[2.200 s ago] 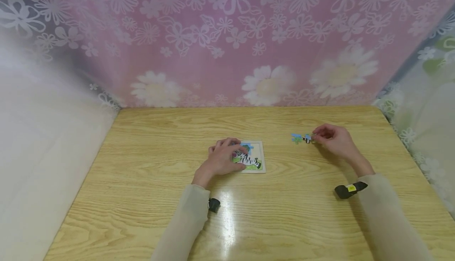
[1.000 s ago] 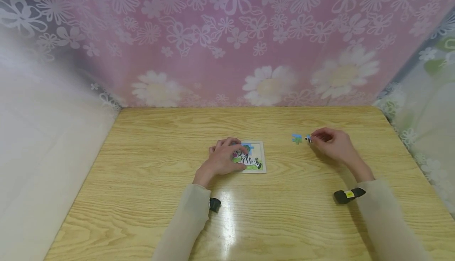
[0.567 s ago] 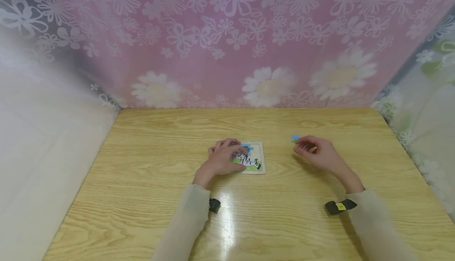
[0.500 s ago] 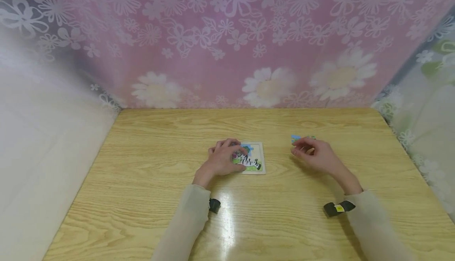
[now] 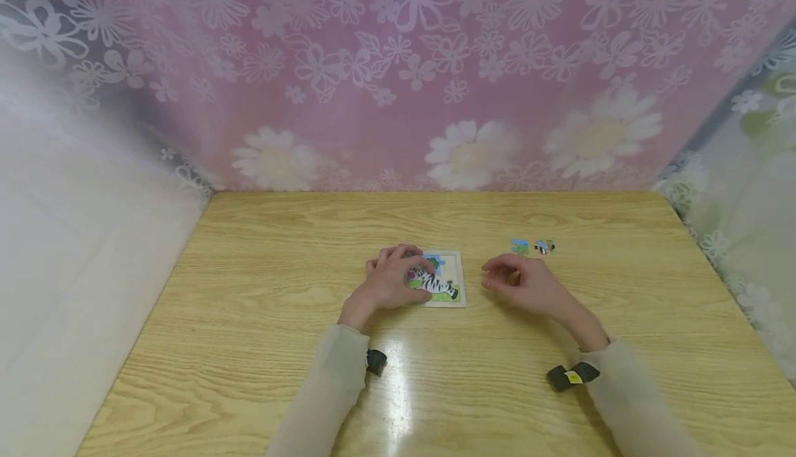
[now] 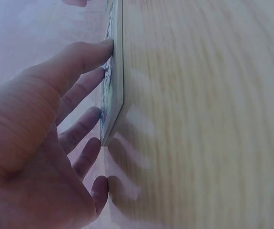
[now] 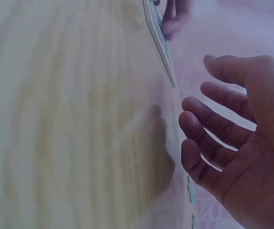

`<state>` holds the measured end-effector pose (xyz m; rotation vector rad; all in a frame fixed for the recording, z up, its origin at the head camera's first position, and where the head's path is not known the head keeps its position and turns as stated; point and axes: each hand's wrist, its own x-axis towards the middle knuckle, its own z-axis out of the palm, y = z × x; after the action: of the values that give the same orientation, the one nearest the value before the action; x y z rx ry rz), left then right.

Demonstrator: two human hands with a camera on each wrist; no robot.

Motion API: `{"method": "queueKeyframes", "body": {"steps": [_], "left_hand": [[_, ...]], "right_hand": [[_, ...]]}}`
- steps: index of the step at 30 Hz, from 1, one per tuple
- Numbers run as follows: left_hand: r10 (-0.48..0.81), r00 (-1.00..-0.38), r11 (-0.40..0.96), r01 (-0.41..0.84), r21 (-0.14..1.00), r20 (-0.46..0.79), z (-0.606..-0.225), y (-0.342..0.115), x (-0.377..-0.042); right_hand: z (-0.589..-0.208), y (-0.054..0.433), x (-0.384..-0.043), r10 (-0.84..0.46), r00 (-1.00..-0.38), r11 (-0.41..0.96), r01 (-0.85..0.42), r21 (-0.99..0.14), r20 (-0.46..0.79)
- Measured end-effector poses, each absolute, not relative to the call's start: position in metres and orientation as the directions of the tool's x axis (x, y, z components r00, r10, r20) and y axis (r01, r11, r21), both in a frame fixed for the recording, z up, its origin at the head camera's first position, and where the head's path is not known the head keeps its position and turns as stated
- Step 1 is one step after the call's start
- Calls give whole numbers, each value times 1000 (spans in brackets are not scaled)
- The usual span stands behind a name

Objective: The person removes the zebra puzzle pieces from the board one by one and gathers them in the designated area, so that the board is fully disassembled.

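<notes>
My left hand [image 5: 392, 281] rests on a small square puzzle board [image 5: 461, 277] with a zebra picture. The left wrist view has its thumb [image 6: 96, 53] on the board's face and its fingertips on or beside the far part. This hand hides the board's left side; a pale bare patch shows at upper right. To the right of the board, my right hand [image 5: 525, 284] hovers with loosely bent fingers and nothing visible between them. Beyond it lie a blue-green puzzle piece [image 5: 519, 245] and a black-and-white patterned piece or pieces [image 5: 544, 246].
The wood-grain table [image 5: 280, 256] meets a pink flowered curtain [image 5: 373, 132] along its back edge. Pale cloth [image 5: 74, 256] hangs at the left side, and a flowered curtain [image 5: 746, 236] at the right.
My right hand has let go of the black-and-white piece and moved left and nearer, toward the board. Both groups of pieces are now uncovered. The left hand stays on the board.
</notes>
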<state>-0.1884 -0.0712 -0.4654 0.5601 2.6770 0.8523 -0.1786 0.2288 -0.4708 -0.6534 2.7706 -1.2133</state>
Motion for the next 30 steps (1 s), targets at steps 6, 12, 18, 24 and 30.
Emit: {"method": "queueKeyframes", "body": {"steps": [6, 12, 18, 24, 30], "left_hand": [[439, -887, 753, 276, 598, -143, -466, -71, -189], [435, -889, 752, 273, 600, -140, -465, -72, -189], [437, -888, 751, 270, 602, -147, -463, -72, -189], [436, -887, 758, 270, 594, -153, -464, -71, -190], [435, -887, 758, 269, 594, -153, -464, -71, -189]], "right_hand": [[-474, 214, -178, -437, -891, 585, -388, -713, 127], [-473, 202, -179, -485, -864, 581, -434, -689, 136], [-470, 191, -181, -524, -841, 600, -478, -641, 137], [-467, 183, -183, -534, -841, 653, -477, -588, 88], [-468, 178, -184, -538, -842, 684, -464, -563, 41]]}}
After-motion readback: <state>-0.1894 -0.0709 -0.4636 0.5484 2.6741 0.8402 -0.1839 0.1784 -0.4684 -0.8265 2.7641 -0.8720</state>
